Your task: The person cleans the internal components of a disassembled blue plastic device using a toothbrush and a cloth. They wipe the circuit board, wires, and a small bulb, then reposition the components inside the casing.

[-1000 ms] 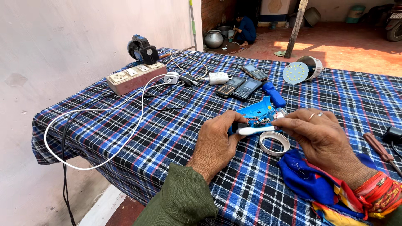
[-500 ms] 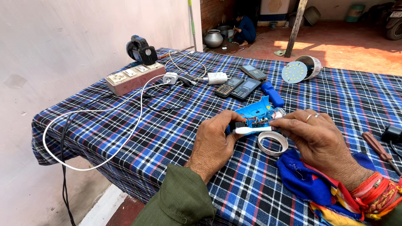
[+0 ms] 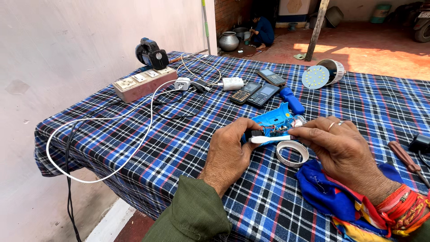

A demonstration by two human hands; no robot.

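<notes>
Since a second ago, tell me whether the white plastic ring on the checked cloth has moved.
No. The white plastic ring lies in the same spot beside the blue cloth bundle, below the open blue casing.

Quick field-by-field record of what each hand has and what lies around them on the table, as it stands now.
Left hand: grips the near end of the opened blue plastic casing with exposed circuit parts.
Right hand: holds a thin white stick-like tool against the casing; its exact kind cannot be told.
Beside hands: white plastic ring, blue cloth.
Farther back: three mobile phones, beige power strip, white cable, round LED bulb panel.
Surface: blue checked tablecloth.
</notes>
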